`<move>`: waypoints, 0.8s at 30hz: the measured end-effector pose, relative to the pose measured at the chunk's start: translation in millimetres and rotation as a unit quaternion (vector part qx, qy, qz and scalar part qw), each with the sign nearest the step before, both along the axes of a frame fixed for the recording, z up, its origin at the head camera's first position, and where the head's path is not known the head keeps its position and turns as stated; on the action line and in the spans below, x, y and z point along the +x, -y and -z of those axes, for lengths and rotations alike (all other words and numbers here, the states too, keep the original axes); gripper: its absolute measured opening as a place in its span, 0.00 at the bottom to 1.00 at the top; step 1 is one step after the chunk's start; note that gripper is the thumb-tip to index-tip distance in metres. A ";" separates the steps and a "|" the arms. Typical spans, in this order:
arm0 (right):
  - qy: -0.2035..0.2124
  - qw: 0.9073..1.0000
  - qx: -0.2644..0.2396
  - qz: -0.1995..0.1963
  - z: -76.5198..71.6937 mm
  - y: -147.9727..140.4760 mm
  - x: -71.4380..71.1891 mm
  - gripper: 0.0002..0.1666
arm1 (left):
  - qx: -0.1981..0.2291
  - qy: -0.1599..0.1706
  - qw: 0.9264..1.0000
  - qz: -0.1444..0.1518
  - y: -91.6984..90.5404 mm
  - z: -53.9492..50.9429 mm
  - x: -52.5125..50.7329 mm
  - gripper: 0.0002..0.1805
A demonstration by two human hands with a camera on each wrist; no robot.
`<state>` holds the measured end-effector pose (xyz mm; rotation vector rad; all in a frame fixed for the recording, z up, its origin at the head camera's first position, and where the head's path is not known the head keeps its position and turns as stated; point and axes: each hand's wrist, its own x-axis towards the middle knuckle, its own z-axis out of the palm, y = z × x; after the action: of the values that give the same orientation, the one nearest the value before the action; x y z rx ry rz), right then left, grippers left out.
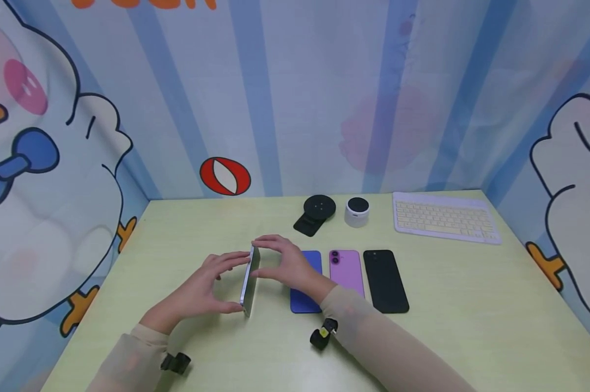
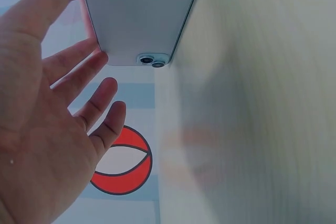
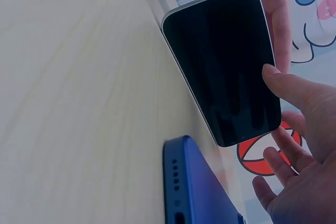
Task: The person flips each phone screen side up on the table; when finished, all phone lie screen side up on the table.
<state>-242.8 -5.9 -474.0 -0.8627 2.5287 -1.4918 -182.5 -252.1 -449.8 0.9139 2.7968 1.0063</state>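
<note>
A smartphone (image 1: 250, 283) stands on its long edge on the table, its light grey back (image 2: 142, 19) with two lenses facing left and its dark screen (image 3: 220, 72) facing right. My left hand (image 1: 196, 288) holds it, thumb at the near end and fingertips along the upper edge. From the other side my right hand (image 1: 292, 267) pinches the far part, its thumb against the screen side. To the right lie a blue phone (image 1: 304, 302), partly under my right hand, a pink-purple phone (image 1: 348, 269) and a black phone (image 1: 385, 283).
Behind the phones are a black round-topped stand (image 1: 319, 207) and a small white cylinder with a black top (image 1: 357, 213). A lilac keyboard (image 1: 445, 218) lies at the back right. A printed curtain (image 1: 304, 98) borders the table's far edge.
</note>
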 end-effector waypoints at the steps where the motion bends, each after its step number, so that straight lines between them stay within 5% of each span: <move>1: 0.002 1.000 0.000 -0.002 0.4 0.1 -0.8 0.39 | 0.000 -0.002 1.000 0.000 0.3 -0.4 0.1 0.53; 11: 0.027 1.000 0.003 -0.014 5.3 0.2 -7.7 0.41 | -0.005 0.008 1.000 -0.013 7.6 -1.8 -0.2 0.53; 17: -0.001 0.998 0.055 -0.033 8.1 1.2 -13.8 0.41 | -0.007 0.012 1.000 -0.023 13.2 -0.7 0.4 0.53; 24: -0.017 0.988 0.151 -0.010 9.0 1.7 -14.1 0.44 | -0.015 0.015 0.999 -0.039 21.1 2.2 0.8 0.53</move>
<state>-256.9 -7.6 -482.9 -0.8664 2.6641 -1.0558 -181.7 -273.1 -452.0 0.7868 2.8351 0.9754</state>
